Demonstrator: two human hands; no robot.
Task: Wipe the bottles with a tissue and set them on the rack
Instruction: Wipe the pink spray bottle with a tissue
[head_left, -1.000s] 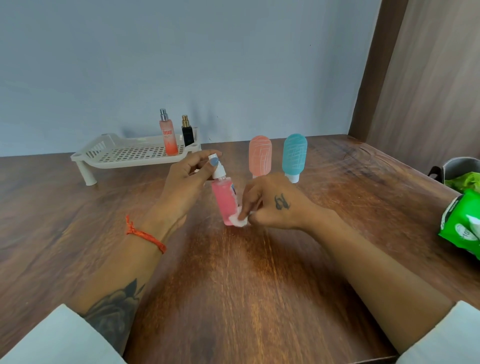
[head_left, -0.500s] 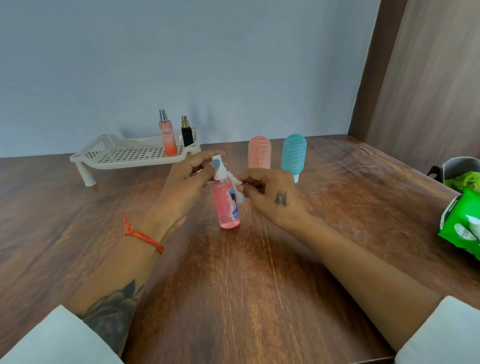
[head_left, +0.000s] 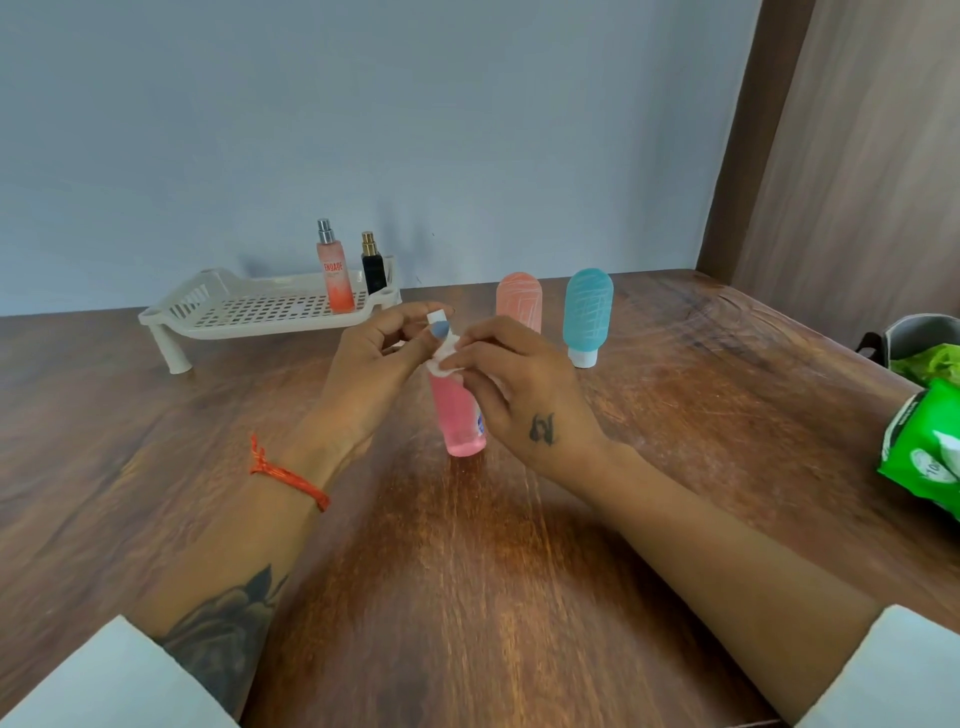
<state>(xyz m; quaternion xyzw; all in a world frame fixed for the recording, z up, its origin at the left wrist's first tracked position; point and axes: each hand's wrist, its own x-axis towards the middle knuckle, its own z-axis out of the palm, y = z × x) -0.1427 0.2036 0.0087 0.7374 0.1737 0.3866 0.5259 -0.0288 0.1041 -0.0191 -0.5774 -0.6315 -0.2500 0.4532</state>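
Two bottles already stand on the white slotted plastic rack (head_left: 249, 312) far left; my left hand (head_left: 363, 374) pinches the white cap of the clear pink-liquid spray bottle (head_left: 457, 415) upright on the wooden table (head_left: 519, 571). My right hand (head_left: 519, 395), fingers clamped on the small white tissue (head_left: 444, 356), has climbed from the base a second ago to the neck, so wiping is nearly done.

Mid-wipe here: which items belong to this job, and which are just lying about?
Job: pink bottle, tissue, rack, peach bottle, blue bottle, two bottles on the rack, both hands.
Lying about: green packet, grey container.
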